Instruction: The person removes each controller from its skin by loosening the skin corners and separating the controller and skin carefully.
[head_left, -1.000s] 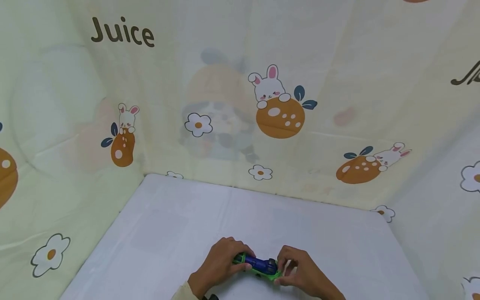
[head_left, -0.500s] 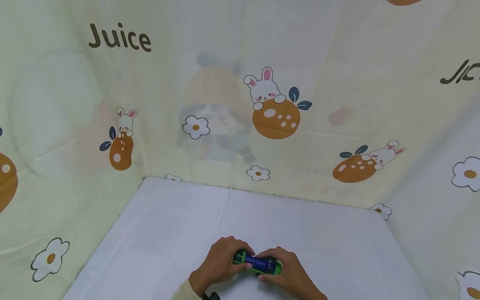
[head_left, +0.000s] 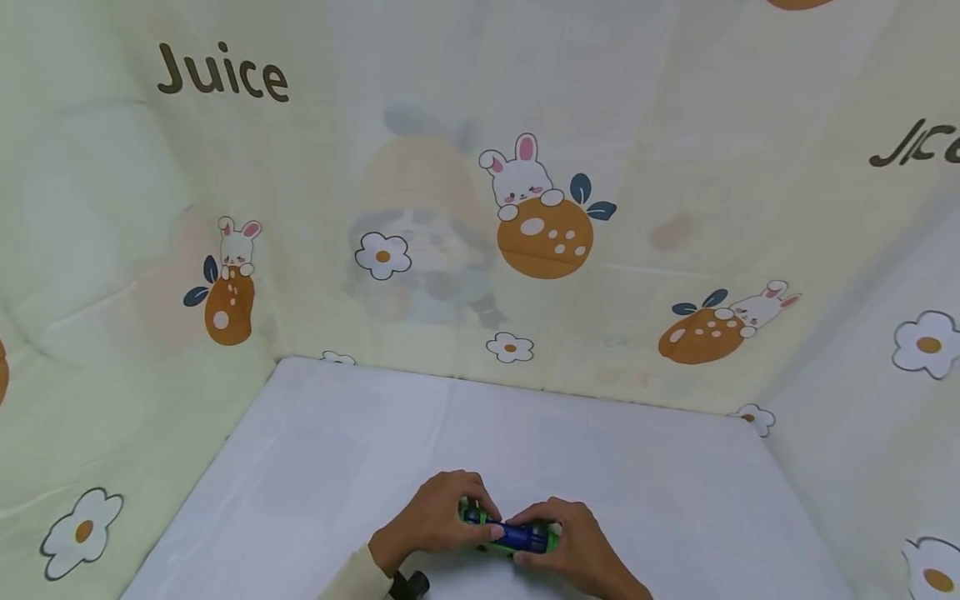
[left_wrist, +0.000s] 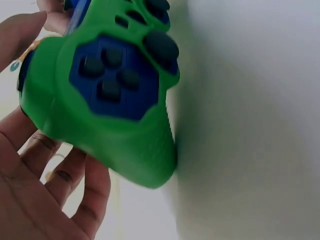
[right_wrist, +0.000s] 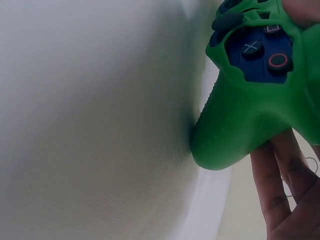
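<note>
A blue game controller in a green rubbery cover lies across the space between my two hands, low over the white surface. My left hand holds its left end, thumb at the near side and fingers over the far side. From the right, my right hand grips the other end between thumb and fingers. In the left wrist view the green cover surrounds the dark direction buttons, and one handle tip is at the surface. The right wrist view shows round face buttons framed by green, with fingers behind the controller.
The white tabletop spreads out beyond the hands. Printed cloth walls with rabbits, oranges and flowers enclose it at the back and both sides. A black object is at the left wrist.
My right hand has gone from pinching the cover's right corner to gripping the controller nearer its middle. The green cover now wraps more of the right end. My left hand keeps its hold.
</note>
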